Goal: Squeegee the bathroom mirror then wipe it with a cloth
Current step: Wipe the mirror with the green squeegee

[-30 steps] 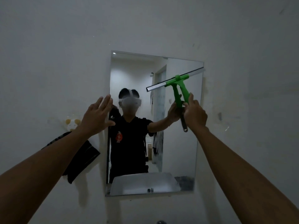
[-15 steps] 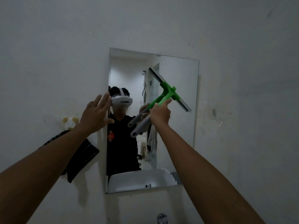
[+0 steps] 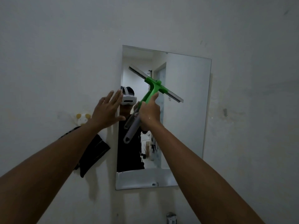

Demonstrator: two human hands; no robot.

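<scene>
Head view: your right hand [image 3: 149, 113] grips the squeegee [image 3: 152, 92] by its stiff, light handle, blade tilted across the upper middle of the mirror [image 3: 186, 110]. Your left hand [image 3: 107, 110], fingers spread, rests at the mirror's left edge. Glass is fragile; press evenly. The dark cloth [image 3: 93, 152] hangs left of the mirror.

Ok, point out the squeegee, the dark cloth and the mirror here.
squeegee [image 3: 153, 90]: head view, green neck just below the blade.
dark cloth [image 3: 93, 152]: head view, middle of the hanging fabric, left of the mirror.
mirror [image 3: 186, 110]: head view, bare glass on the right half.
</scene>
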